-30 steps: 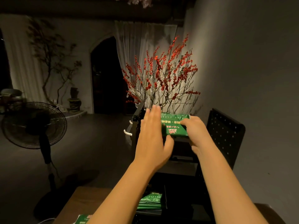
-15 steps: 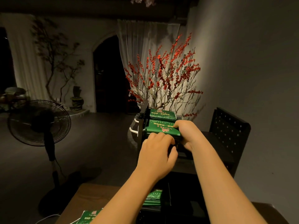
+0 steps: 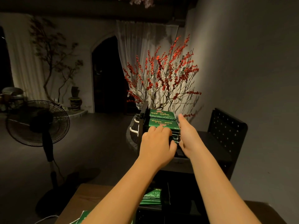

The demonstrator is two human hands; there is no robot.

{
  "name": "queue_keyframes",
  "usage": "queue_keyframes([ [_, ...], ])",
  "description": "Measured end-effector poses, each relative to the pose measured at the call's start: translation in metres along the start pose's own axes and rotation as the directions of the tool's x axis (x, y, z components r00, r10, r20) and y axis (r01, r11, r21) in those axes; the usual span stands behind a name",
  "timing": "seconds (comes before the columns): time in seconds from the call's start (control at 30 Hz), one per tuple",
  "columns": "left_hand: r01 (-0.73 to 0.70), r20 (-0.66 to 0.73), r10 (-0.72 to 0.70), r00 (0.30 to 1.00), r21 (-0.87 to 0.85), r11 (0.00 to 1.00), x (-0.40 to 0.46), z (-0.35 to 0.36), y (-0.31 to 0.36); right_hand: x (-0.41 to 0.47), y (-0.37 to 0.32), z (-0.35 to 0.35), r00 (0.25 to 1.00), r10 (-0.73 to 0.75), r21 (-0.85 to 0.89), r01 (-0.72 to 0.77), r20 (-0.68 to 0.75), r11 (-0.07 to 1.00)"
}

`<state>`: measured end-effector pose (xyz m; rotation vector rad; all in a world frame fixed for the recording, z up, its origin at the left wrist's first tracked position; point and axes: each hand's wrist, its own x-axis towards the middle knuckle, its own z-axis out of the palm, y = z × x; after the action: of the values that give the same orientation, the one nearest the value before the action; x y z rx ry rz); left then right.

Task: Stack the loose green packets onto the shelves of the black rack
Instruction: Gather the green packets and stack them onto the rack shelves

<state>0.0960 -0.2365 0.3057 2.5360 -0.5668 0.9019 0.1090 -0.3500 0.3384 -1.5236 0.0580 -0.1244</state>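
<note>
Two green stacks sit on the top shelf of the black rack (image 3: 143, 120): a far stack (image 3: 161, 114) and a near stack (image 3: 163, 126) in front of it. Against the near stack's front edge the left hand (image 3: 157, 143) has its fingers (image 3: 159, 130) curled, touching the packets; whether they pinch any I cannot tell. Along that stack's right side lies the right hand (image 3: 188, 136), fingers straight and together, flat against the edges. To square this stack well, I judge both hands should press evenly, right hand as a fence, left nudging packets flush without tipping them off the rack. More packets (image 3: 152, 197) lie on the rack's lower shelf, and loose ones (image 3: 84, 218) wait on the tabletop (image 3: 77, 201) below the rack
</note>
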Motion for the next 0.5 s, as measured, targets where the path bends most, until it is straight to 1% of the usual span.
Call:
queue_keyframes([
  [0.07,0.004,0.001,-0.004,1.0,-0.002,1.0,0.001,0.0,-0.002,0.003,0.001,0.0,1.0,-0.006,-0.039,0.006,0.019,0.999],
  [0.13,0.008,-0.003,-0.008,1.0,-0.04,0.999,0.0,-0.001,-0.005,0.002,0.002,-0.001,0.999,0.008,-0.025,-0.007,0.048,1.0],
  [0.2,0.009,-0.005,-0.009,1.0,-0.09,0.996,-0.003,0.0,-0.007,-0.002,0.003,-0.002,0.999,0.008,-0.015,-0.008,0.047,1.0],
  [0.23,0.006,-0.013,-0.007,1.0,-0.124,0.992,-0.005,-0.001,-0.009,-0.007,0.003,-0.003,0.999,-0.017,-0.021,0.018,0.027,1.0],
  [0.27,0.008,-0.03,-0.013,0.999,-0.169,0.986,-0.008,-0.001,-0.009,-0.013,0.002,-0.004,0.998,-0.065,-0.041,0.064,-0.025,0.997],
  [0.3,0.016,-0.056,-0.029,0.998,-0.225,0.974,-0.012,-0.002,-0.009,-0.018,0.003,-0.004,0.985,-0.144,-0.075,0.137,-0.097,0.988],
  [0.33,0.029,-0.084,-0.056,0.995,-0.292,0.956,-0.016,-0.004,-0.009,-0.027,0.004,-0.004,0.953,-0.246,-0.117,0.227,-0.177,0.967],
  [0.37,0.05,-0.113,-0.098,0.989,-0.373,0.926,-0.019,-0.007,-0.008,-0.031,0.007,-0.003,0.901,-0.357,-0.166,0.323,-0.246,0.932],
  [0.4,0.08,-0.123,-0.154,0.98,-0.469,0.879,-0.024,-0.009,-0.008,-0.041,0.01,-0.001,0.843,-0.461,-0.206,0.417,-0.276,0.885],
  [0.43,0.113,-0.113,-0.217,0.97,-0.579,0.808,-0.028,-0.011,-0.007,-0.045,0.017,0.0,0.792,-0.545,-0.244,0.49,-0.275,0.837],
  [0.5,0.185,-0.04,-0.331,0.943,-0.764,0.618,-0.038,-0.011,-0.008,-0.058,0.033,0.008,0.767,-0.607,-0.256,0.557,-0.205,0.79],
])
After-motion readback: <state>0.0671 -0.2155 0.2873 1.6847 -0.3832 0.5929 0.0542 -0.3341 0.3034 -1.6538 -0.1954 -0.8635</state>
